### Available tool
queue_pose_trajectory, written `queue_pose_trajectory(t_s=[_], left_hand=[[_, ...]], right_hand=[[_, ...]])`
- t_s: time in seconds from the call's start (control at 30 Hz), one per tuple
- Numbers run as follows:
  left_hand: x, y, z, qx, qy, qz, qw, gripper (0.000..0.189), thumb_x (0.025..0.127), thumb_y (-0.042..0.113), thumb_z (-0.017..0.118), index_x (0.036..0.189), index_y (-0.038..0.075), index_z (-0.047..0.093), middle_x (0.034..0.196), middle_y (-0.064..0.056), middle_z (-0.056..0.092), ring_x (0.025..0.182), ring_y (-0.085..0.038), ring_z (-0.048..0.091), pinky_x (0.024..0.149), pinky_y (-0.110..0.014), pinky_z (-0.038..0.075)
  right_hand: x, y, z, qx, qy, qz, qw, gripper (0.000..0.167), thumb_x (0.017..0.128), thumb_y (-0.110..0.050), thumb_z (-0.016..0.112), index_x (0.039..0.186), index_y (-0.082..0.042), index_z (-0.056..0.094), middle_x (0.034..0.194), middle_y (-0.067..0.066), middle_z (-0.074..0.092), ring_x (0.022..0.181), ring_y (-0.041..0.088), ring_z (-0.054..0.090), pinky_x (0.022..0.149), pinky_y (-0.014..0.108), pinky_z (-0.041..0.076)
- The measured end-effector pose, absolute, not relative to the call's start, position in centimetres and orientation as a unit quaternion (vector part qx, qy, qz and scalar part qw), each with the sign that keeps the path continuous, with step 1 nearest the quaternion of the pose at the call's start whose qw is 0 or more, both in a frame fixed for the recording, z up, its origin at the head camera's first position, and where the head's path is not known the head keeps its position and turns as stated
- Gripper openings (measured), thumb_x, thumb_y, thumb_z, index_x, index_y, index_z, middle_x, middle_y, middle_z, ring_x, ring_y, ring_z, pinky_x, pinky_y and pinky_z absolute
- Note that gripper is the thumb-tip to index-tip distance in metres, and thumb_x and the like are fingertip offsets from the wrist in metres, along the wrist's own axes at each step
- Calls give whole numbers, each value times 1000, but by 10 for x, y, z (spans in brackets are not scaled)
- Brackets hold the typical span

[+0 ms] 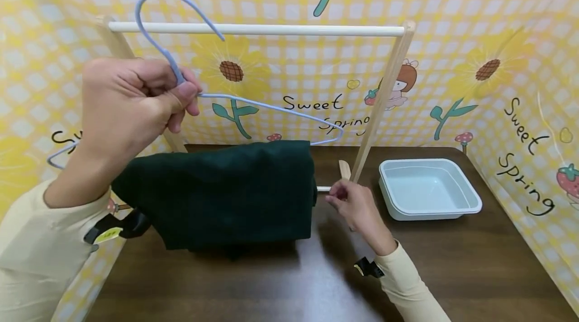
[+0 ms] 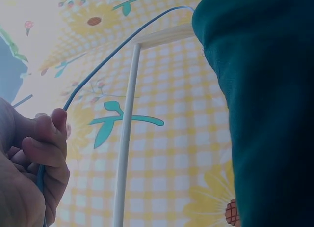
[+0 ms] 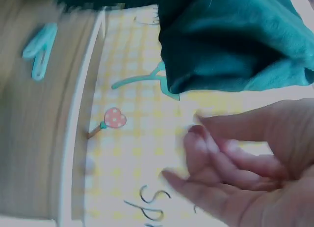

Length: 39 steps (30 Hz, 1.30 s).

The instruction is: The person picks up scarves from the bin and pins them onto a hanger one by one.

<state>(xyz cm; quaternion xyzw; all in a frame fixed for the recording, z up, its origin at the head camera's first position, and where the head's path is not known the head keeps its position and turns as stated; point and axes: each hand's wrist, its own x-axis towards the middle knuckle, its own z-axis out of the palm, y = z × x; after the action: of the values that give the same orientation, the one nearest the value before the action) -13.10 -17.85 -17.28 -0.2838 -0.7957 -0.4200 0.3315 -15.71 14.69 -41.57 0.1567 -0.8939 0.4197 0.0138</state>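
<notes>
A light blue clothes hanger (image 1: 271,106) hangs in the air from my left hand (image 1: 131,101), which grips it at the neck below the hook. Folded dark green cloth (image 1: 226,196) drapes over the hanger's lower bar; whether it is a particular garment cannot be told. In the left wrist view, my fingers (image 2: 49,143) curl round the hanger's wire. My right hand (image 1: 357,206) is just right of the cloth, fingers loosely bent and holding nothing. Its bent fingers also show below the cloth's corner (image 3: 230,55) in the right wrist view, apart from it.
Behind the hanger stands a wooden rack with a white top rail (image 1: 289,29). A pale blue basin (image 1: 429,211) sits at the right on the brown table (image 1: 280,292). A teal clothespin (image 3: 41,52) lies on the table. Patterned cloth walls (image 1: 497,5) surround it.
</notes>
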Motion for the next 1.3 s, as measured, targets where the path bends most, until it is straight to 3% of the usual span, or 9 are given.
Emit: queue_pose_trajectory(t_s=[0.13,0.2,0.3,0.4,0.57,0.83,1.03,1.17,1.3], left_hand=[[-129,-174,-170,-271,-807,-418,319,35,92,2,72,58,-2,66,59,-7,66,45,-12,55,45,-19,46],[-127,-171,-169,-269,-804,-426,315,34,91,-2,72,57,-3,65,59,-2,66,42,-11,55,44,-18,45],[-125,-169,-169,-260,-800,-440,315,33,89,-7,71,57,-5,65,58,1,65,43,-10,54,44,-16,44],[-124,-168,-169,-262,-796,-442,319,32,88,-9,71,57,-5,65,59,0,66,42,-9,53,45,-15,45],[-124,-170,-169,-279,-790,-427,341,33,89,-8,70,57,-4,66,59,-3,65,42,-8,52,46,-16,47],[-124,-175,-167,-297,-782,-422,350,33,90,-7,70,58,-4,65,58,-6,64,43,-10,52,45,-18,46],[-127,-175,-172,-304,-770,-444,343,32,88,-8,71,57,-5,64,56,-12,63,46,-11,54,49,-18,50],[-127,-176,-175,-283,-774,-457,334,38,87,-13,69,51,-4,60,53,-5,62,56,-13,62,56,-17,52],[-128,-176,-175,-286,-764,-470,337,41,86,-14,69,48,-3,58,51,-1,62,60,-13,66,60,-17,54]], right_hand=[[-159,138,-416,180,-819,545,11,40,84,-6,82,120,-1,66,111,15,73,99,20,71,88,34,60],[-161,131,-418,212,-793,571,-14,38,87,-3,78,123,0,65,109,16,72,94,18,69,84,32,59],[-165,121,-422,239,-791,563,-13,13,90,6,66,101,0,70,83,10,68,72,11,60,66,24,51],[-168,112,-428,231,-805,546,-2,23,86,15,56,73,-2,65,63,0,56,55,5,47,55,20,38],[-170,102,-439,234,-815,530,20,29,78,20,55,61,-2,61,55,-2,53,51,1,43,51,18,35],[-167,92,-460,244,-819,513,80,47,84,3,70,47,-10,46,55,-12,43,55,-4,38,54,16,36],[-163,95,-468,265,-834,480,62,46,92,-7,71,51,-14,52,56,-8,55,58,-4,43,59,17,42],[-159,112,-450,283,-871,402,8,36,94,-7,67,62,-14,54,60,-7,53,60,-1,45,61,20,43],[-152,134,-413,283,-893,348,40,16,88,7,65,87,-8,71,78,-2,69,70,7,56,65,24,49]])
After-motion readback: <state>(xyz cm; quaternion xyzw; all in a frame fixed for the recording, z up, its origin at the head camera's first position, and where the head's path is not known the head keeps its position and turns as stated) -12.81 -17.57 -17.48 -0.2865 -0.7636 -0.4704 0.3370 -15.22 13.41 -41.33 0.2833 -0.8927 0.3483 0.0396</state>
